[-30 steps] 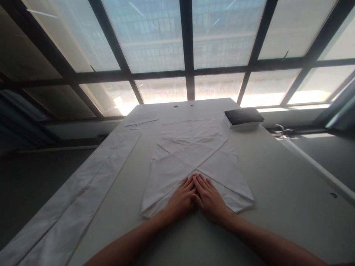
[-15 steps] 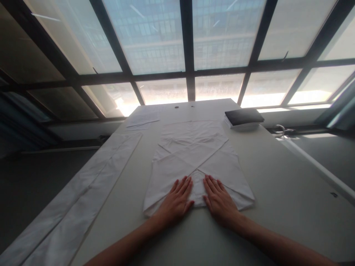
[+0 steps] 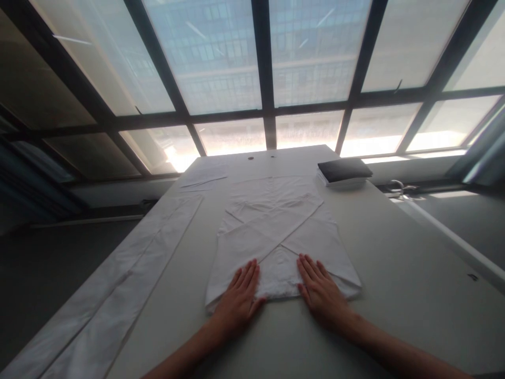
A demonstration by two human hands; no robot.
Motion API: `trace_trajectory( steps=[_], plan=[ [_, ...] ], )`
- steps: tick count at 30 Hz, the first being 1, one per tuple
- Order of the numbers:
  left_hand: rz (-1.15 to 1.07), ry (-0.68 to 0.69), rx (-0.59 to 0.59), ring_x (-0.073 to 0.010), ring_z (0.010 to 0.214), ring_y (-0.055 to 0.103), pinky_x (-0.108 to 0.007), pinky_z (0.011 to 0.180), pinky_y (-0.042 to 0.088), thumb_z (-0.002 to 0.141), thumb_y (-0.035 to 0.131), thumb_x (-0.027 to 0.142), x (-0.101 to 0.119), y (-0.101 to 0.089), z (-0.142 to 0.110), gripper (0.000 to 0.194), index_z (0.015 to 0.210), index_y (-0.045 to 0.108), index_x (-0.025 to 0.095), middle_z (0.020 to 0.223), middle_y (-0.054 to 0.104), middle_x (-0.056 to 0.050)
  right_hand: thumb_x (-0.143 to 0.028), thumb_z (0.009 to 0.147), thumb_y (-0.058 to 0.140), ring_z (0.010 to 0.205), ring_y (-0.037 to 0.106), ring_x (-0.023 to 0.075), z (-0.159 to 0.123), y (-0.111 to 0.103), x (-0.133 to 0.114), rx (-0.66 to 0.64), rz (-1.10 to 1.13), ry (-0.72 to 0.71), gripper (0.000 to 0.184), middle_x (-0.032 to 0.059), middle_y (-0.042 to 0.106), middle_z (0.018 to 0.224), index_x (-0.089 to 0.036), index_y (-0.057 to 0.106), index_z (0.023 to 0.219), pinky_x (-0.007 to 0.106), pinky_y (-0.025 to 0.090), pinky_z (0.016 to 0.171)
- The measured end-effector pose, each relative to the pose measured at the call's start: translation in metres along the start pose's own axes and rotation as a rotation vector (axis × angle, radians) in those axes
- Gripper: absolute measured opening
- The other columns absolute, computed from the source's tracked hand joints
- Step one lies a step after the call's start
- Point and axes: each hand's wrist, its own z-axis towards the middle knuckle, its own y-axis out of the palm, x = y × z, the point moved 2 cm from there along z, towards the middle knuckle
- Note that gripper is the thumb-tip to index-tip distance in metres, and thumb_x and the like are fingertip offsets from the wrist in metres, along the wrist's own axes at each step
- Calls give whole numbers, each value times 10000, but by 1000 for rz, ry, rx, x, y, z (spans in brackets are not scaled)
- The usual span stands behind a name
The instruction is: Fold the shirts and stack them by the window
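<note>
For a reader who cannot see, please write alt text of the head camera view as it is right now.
Two bare hands, left and right, lie flat and apart on folded white cloth on a pale table, facing large windows.

Backlit: strong daylight through windows (image 3: pixel 307 58) ahead of the hands (image 3: pixel 239 300), glare low on the panes. Table (image 3: pixel 189 295) dim around both hands, darker nearer the camera. Soft focus overall, wide-angle stretch toward edges.

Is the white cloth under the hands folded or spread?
Folded: the white cloth shows overlapping layers, with diagonal edges crossing near its middle.
</note>
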Motion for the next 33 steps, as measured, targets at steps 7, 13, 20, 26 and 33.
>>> trace_trajectory(
  steps=[7, 13, 20, 26, 33],
  plan=[
    [-126, -47, -96, -282, 1532, 28, -484, 1227, 184, 1037, 223, 576, 9, -27, 27, 745, 1607, 8, 147, 1655, 13, -143, -366, 1038, 312, 1523, 151, 231, -1, 0, 0, 10, 12, 1, 595, 103, 209, 1635, -81, 303, 1560, 444, 173, 1239],
    [-199, 45, -141, -269, 1535, 9, -493, 1231, 138, 1052, 168, 517, 31, -36, 87, 668, 1599, 144, 135, 1663, 100, -133, -343, 1025, 336, 1519, 168, 229, 0, -5, -1, 7, 26, 15, 580, 96, 231, 1631, -111, 327, 1557, 451, 192, 1234],
    [-272, -27, -258, -334, 1530, 42, -566, 1203, 156, 1030, 214, 553, 17, -37, 173, 710, 1592, 174, 120, 1657, 95, -165, -345, 1022, 339, 1517, 177, 232, 0, -3, -1, -8, 20, 20, 584, 93, 232, 1628, -120, 319, 1560, 459, 196, 1233],
    [-207, -67, -125, -312, 1535, 39, -560, 1218, 98, 1036, 256, 493, -1, -15, 199, 647, 1573, 252, 132, 1664, 123, -123, -336, 1018, 349, 1518, 173, 227, -1, -2, 0, 3, 38, 24, 590, 93, 226, 1630, -134, 299, 1569, 457, 199, 1234],
    [-249, -23, -34, -254, 1538, 94, -528, 1226, 149, 1053, 241, 413, 14, -36, 154, 581, 1588, 207, 189, 1664, 161, -84, -340, 1027, 331, 1521, 159, 231, -1, -1, 0, -2, 14, 18, 574, 98, 215, 1635, -129, 322, 1561, 468, 191, 1232]
  ],
)
